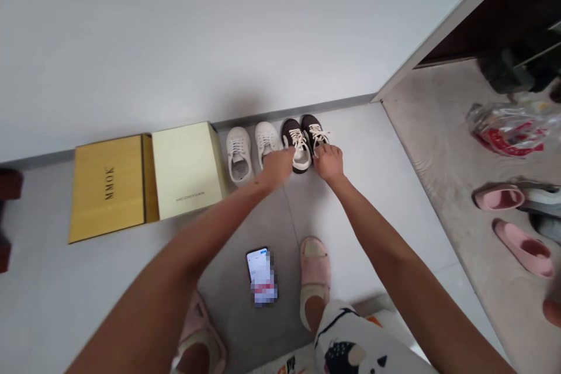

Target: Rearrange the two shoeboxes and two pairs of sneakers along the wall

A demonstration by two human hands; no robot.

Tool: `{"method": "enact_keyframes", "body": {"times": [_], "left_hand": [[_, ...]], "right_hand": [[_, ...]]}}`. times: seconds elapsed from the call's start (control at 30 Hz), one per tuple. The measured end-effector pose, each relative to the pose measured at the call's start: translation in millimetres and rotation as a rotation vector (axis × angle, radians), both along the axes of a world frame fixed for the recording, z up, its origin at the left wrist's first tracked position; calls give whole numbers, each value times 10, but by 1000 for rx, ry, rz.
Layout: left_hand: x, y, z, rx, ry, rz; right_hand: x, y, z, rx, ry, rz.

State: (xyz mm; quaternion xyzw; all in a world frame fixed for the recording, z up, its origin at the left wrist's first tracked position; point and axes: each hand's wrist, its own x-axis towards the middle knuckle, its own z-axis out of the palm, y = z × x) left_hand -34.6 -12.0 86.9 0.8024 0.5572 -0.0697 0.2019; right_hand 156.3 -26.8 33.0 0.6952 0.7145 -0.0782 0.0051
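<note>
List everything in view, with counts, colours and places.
dark sneakers: 2, brown and white, at the wall foot
white sneakers: 2, white, left of those
MMOK box: 1, gold, left along the wall
pale box: 1, pale yellow, beside the gold box
phone: 1, black-edged, on the floor
pink slippers: 2, pink, on the right-hand mat
plastic bag: 1, red and clear, on the mat
left hand: 1, on a dark sneaker
right hand: 1, on the other dark sneaker

We log dark brown sneakers (310, 128) with white laces (319, 135) at twelve o'clock, white sneakers (239, 155) just beside them. Toward three o'clock we note pink slippers (523, 248); at nine, a mustard-gold box (107, 210) with black lettering (108, 183).
</note>
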Motion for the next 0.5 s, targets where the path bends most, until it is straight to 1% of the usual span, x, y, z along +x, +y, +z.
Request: {"method": "enact_keyframes", "body": {"times": [0.07, 0.13, 0.2, 0.27, 0.33, 0.4, 0.43, 0.47, 0.5], "left_hand": [[-392, 20, 222, 61, 51, -18], [-803, -55, 419, 88, 134, -4], [-1161, -251, 568, 56, 213, 48], [-1408, -531, 643, -12, 263, 110], [-1524, -794, 627, -94, 278, 147], [-1523, -928, 513, -161, 238, 153], [-1489, -925, 419, -177, 195, 161], [-1441, -876, 303, -183, 135, 184], [-1385, -788, 167, -171, 67, 235]], "right_hand": [[-153, -17, 82, 32, 50, 36], [-363, -52, 147, 37, 102, 93], [-608, -115, 184, 8, 154, 148], [-856, -195, 186, -47, 213, 172], [-1089, -266, 153, -110, 275, 165], [-1299, -294, 86, -167, 312, 135], [-1395, -285, 41, -194, 318, 113], [-1487, -260, -13, -221, 321, 85], [-1572, -221, -72, -244, 328, 59]]}}
